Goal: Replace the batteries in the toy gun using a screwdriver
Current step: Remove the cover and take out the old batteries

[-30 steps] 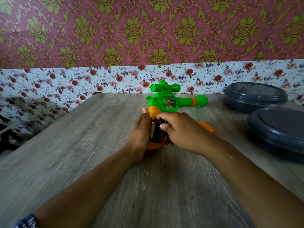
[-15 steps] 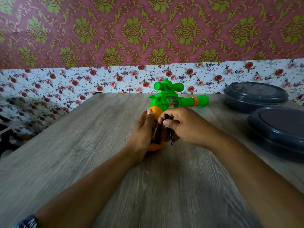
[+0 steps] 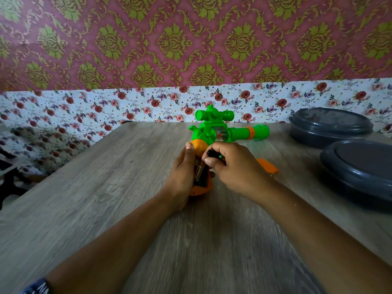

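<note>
A green toy gun (image 3: 214, 132) with an orange grip (image 3: 201, 147) lies on the wooden table (image 3: 106, 187), barrel pointing right. My left hand (image 3: 182, 175) holds the orange grip from the left. The grip's battery compartment (image 3: 199, 172) faces up and is open, showing dark inside. My right hand (image 3: 233, 166) pinches a small black cylinder, a battery (image 3: 213, 154), just above the top of the compartment. An orange flat piece, likely the compartment cover (image 3: 268, 166), lies on the table behind my right hand. No screwdriver is in sight.
Two dark grey lidded containers stand at the right: one at the back (image 3: 331, 126), one nearer (image 3: 358, 166). A floral-papered wall (image 3: 148, 102) runs behind the table. The table's left edge drops off toward a dark chair frame (image 3: 8, 177).
My right hand has lifted slightly up from the grip with the black battery between its fingers, uncovering the orange cover again. My left hand keeps its hold on the grip.
</note>
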`<state>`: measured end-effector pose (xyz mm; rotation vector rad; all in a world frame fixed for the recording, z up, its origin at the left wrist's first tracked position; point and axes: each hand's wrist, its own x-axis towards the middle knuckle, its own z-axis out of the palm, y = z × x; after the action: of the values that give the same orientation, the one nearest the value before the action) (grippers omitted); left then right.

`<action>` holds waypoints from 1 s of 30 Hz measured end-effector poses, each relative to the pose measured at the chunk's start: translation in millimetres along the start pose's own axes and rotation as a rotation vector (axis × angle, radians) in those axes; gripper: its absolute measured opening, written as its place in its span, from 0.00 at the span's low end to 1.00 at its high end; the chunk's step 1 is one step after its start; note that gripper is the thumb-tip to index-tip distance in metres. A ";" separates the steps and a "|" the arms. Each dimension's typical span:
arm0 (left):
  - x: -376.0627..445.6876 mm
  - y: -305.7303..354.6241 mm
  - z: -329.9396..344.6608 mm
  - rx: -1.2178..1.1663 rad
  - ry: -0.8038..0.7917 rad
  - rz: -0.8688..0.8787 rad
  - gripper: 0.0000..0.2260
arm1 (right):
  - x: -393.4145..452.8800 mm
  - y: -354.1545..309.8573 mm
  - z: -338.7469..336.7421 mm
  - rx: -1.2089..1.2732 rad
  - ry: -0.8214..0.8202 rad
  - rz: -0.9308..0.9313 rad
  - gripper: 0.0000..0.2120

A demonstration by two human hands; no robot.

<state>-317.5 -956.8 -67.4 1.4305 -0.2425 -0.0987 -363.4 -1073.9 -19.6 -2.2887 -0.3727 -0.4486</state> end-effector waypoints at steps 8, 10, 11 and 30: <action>-1.9 1.7 2.2 0.003 0.029 -0.007 0.25 | -3.2 1.2 13.4 -0.006 0.180 -0.010 0.04; -2.7 2.5 2.4 0.013 0.022 0.004 0.25 | -1.1 1.3 11.6 0.039 0.187 0.059 0.05; -2.6 2.6 2.5 0.016 0.013 0.006 0.25 | 0.6 1.4 7.0 0.092 0.189 0.107 0.05; -10.2 10.6 3.8 -0.035 -0.009 -0.044 0.22 | -11.1 47.7 -94.0 -0.154 -0.120 0.798 0.07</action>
<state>-329.2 -956.8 -57.6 1.4011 -0.2157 -0.1452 -373.8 -1176.1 6.6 -2.3856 0.5325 0.0714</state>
